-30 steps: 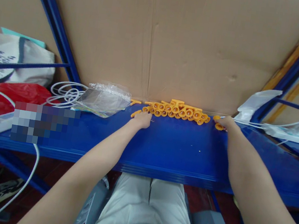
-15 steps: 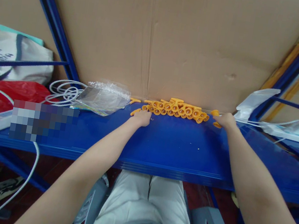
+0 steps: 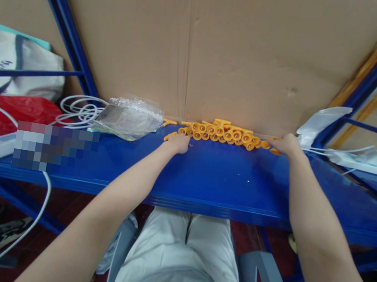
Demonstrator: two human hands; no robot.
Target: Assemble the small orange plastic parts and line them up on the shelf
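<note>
A stack of several small orange plastic parts (image 3: 223, 133) lies in a row at the back of the blue shelf (image 3: 210, 182), against a cardboard sheet (image 3: 218, 45). My left hand (image 3: 178, 142) rests at the stack's left end, fingers curled, next to a loose orange piece (image 3: 170, 135). My right hand (image 3: 286, 144) is at the stack's right end, fingers closed against the orange parts there. What either hand grips is hidden by the hand itself.
A clear plastic bag (image 3: 131, 118) and coiled white cable (image 3: 78, 113) lie left of the stack. A red bag (image 3: 14, 109) and white tote (image 3: 10, 66) sit far left. White packets and cables (image 3: 360, 161) lie at the right. Blue rack posts frame both sides.
My right hand has slid a little left and back, pushing the loose orange pieces at the right end up against the stack. My left hand has stayed at the left end.
</note>
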